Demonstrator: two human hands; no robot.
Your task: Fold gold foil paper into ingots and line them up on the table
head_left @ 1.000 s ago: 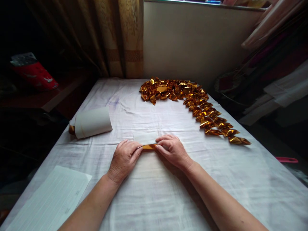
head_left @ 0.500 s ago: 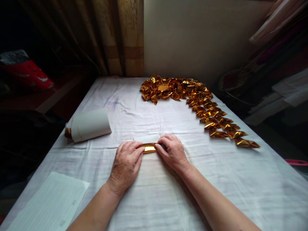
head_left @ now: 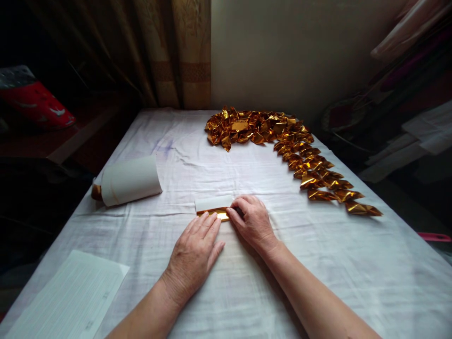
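A sheet of gold foil paper (head_left: 223,215) lies in front of me, its near edge folded over in a shiny gold strip. Beyond the fold its pale back shows. My left hand (head_left: 196,256) is flat, with straight fingertips pressing on the left part of the strip and the thumb held apart. At the right end, my right hand (head_left: 252,222) pinches the paper between thumb and curled fingers, hiding that end. Folded gold foil pieces (head_left: 254,128) lie heaped at the far side, and more run in a double row down the right.
A white curled roll (head_left: 130,181) with gold at its end lies on the left of the cloth-covered table (head_left: 318,263). Near the front left is a pale lined sheet (head_left: 70,299). A red bag (head_left: 38,104) stands on a dark shelf beyond the left edge.
My left hand has let go of the strip's left end, flattened and slid nearer to me and rightward onto the fold. More pale backing shows. My right hand keeps its pinch.
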